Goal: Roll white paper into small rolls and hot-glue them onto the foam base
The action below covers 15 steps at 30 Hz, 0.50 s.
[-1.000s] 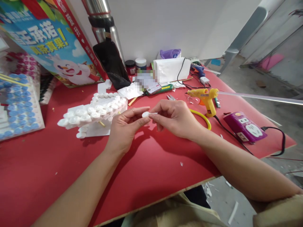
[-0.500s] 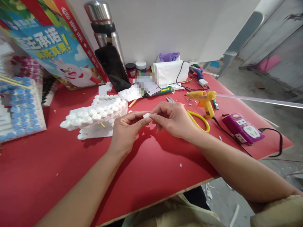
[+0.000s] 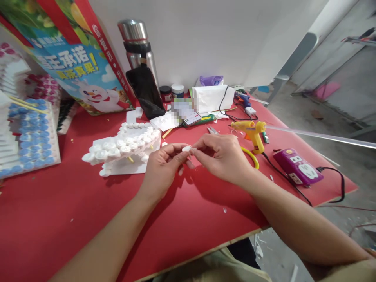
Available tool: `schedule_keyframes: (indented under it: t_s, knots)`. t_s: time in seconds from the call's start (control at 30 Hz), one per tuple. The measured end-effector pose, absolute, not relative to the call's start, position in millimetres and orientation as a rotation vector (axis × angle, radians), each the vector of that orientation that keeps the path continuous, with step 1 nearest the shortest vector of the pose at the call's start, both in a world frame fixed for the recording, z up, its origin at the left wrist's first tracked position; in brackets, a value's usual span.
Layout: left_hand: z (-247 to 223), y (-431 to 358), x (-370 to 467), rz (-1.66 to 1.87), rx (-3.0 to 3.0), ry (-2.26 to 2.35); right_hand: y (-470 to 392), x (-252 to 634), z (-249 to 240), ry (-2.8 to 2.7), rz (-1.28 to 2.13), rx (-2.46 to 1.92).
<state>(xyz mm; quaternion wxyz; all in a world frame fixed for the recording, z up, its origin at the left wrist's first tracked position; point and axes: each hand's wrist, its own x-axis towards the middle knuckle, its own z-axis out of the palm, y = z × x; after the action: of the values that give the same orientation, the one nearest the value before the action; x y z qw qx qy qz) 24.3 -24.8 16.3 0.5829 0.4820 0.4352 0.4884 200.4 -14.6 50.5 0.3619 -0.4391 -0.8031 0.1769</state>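
Note:
A small white piece, thin like a petal or paper bit, is pinched between my two hands above the red table. My left hand grips it between thumb and forefinger. Against the same piece press the thumb and forefinger of my right hand; its exact shape is partly hidden by the fingertips. Left of my left hand stands a white board structure lined with rows of small white rolled flowers, a yellow stick showing under it. Behind my right hand lie scissors with their blades showing.
A yellow glue gun with a yellow ring and a purple power socket stand right. At the back are a steel thermos, a black phone, jars and a colourful bag. Blue flower rows lie left.
The whole view has shifted slightly, so the table things appear lower. Both hands still hold the white piece; my left fingers have curled more beneath it.

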Motion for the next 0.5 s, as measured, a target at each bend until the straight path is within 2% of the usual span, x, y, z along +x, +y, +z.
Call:
schedule_keyframes:
  t_s: [0.17, 0.3, 0.37, 0.5]
  knots:
    - [15, -25, 19, 1.189, 1.166, 1.043, -32, 218, 69, -2.486, 0.064, -1.504]
    - [16, -23, 16, 1.237, 1.166, 1.026, -50, 265, 65, -2.328, -0.210, -2.012]
    - [16, -23, 16, 1.233, 1.155, 1.000, -54, 293, 58, -2.231, -0.216, -2.260]
    - [14, -23, 18, 1.196, 1.125, 0.974, -40, 327, 44, -2.037, -0.153, -2.319]
